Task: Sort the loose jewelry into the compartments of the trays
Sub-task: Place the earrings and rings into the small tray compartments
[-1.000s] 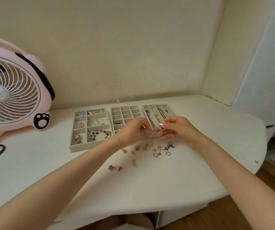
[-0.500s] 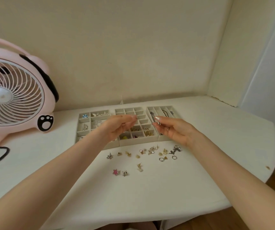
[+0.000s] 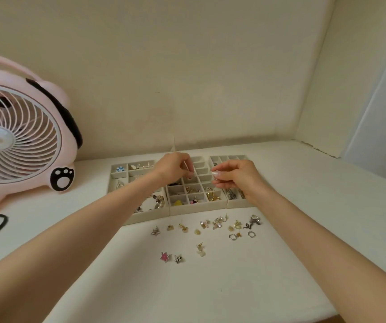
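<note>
Left hand (image 3: 173,167) now forward above middle tray (image 3: 196,209), grip unclear; silver piece (image 3: 215,170) in right hand (image 3: 236,176) pinch

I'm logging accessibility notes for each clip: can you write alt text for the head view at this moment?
The left hand and right hand hover over the middle of three compartment trays, each curled as if pinching something too small to make out. Loose jewelry lies on the white table in front of the trays, and a pink fan stands at left.
</note>
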`<state>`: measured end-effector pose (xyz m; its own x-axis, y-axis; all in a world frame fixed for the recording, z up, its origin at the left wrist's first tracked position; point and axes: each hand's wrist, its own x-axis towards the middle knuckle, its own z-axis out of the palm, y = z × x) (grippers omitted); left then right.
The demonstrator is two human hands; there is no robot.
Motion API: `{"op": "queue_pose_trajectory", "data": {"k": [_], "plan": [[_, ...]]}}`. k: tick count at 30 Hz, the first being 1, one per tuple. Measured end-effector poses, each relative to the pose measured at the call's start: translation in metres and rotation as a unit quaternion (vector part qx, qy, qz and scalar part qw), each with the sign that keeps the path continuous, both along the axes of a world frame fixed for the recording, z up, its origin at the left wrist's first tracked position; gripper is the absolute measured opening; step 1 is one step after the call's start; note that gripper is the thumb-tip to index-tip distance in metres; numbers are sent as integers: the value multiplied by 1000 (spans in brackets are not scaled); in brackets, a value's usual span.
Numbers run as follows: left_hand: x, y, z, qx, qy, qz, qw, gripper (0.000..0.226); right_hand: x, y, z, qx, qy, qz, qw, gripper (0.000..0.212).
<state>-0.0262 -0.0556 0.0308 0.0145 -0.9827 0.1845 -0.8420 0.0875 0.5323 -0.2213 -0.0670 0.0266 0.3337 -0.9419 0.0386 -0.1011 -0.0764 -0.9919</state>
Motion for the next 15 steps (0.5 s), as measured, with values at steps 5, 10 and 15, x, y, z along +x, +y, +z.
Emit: {"op": "queue_pose_trajectory", "data": {"k": [5, 10, 15], "plan": [[-5, -6, -10, 13, -112, -7, 994, 8, 17, -10, 2, -68, 68, -41, 995, 13], [-3, -5, -19, -6, -164, -1, 986, 13, 42, -21, 1, -103, 134, -45, 985, 19], [-3, -6, -22, -39, -163, 27, 986, 7, 60, -32, 2, -141, 241, -57, 959, 12]]}}
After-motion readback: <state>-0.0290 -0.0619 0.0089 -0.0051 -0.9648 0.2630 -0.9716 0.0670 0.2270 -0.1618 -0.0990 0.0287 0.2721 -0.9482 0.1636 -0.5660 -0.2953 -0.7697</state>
